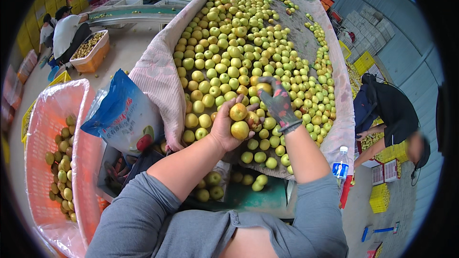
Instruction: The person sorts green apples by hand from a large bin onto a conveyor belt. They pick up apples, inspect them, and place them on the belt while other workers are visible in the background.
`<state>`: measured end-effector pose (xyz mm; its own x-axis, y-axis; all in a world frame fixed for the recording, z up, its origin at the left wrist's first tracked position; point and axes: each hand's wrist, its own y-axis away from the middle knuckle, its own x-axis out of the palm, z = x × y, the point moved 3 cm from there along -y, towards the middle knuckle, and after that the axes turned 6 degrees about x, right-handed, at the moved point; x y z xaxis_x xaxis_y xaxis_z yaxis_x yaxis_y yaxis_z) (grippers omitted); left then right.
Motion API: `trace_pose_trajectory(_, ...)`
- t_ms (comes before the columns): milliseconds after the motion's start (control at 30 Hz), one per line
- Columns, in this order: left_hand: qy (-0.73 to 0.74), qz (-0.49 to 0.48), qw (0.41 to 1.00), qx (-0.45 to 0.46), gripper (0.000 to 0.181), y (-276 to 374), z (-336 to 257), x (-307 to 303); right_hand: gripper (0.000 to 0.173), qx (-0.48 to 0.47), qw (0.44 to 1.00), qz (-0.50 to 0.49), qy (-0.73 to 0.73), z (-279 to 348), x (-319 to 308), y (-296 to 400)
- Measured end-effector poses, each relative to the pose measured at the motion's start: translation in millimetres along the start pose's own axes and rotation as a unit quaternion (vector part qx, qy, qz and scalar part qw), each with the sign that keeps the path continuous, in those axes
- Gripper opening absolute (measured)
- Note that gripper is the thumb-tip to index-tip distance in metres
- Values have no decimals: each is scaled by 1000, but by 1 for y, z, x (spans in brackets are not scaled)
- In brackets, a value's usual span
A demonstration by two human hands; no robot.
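My bare left hand (224, 127) is cupped, palm up, around several jujubes (239, 129), yellow-green with brown patches. Just beyond it, my right hand (279, 105) wears a grey glove with pink spots and has its fingers about one yellowish jujube (264, 88). Both hands are over the near part of a cloth-lined sorting table (297, 28), where a thick spread of green and browning jujubes (233, 52) lies. Below my wrists, a green belt (247, 195) carries a few more jujubes (259, 182).
At left stand a pink plastic-lined crate (88, 172) part full of brownish jujubes (64, 165) and a blue-and-white printed bag (125, 114). A water bottle (340, 165) is by the table's right edge. A person (387, 107) bends over crates at right; others work near conveyors (136, 14).
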<state>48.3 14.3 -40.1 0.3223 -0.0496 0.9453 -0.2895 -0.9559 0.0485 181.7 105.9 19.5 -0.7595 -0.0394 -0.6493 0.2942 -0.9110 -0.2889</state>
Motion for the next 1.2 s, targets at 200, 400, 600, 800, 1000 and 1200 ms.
trace_pose_trajectory(200, 56, 27, 998, 2, 51, 3, -3, 3, 53, 35, 999, -14, -28, -3, 8, -57)
trace_pose_trajectory(400, 118, 113, 985, 60, 58, 8, -27, 17, 79, -34, 889, 93, 447, 2, 87, -85)
trace_pose_trajectory(600, 132, 154, 976, 81, 58, 8, -45, 19, 73, -302, 927, 154, 163, -5, 94, -8)
trace_pose_trajectory(800, 181, 137, 967, 115, 55, 7, -64, 16, 64, -323, 873, 253, 263, 29, 46, 107)
trace_pose_trajectory(1000, 151, 111, 976, 114, 50, 6, -59, 11, 41, -7, 969, 234, -81, -6, -30, 85)
trace_pose_trajectory(1200, 150, 92, 982, 71, 50, 3, -38, 9, 74, 208, 891, -84, 394, -108, -75, 2)
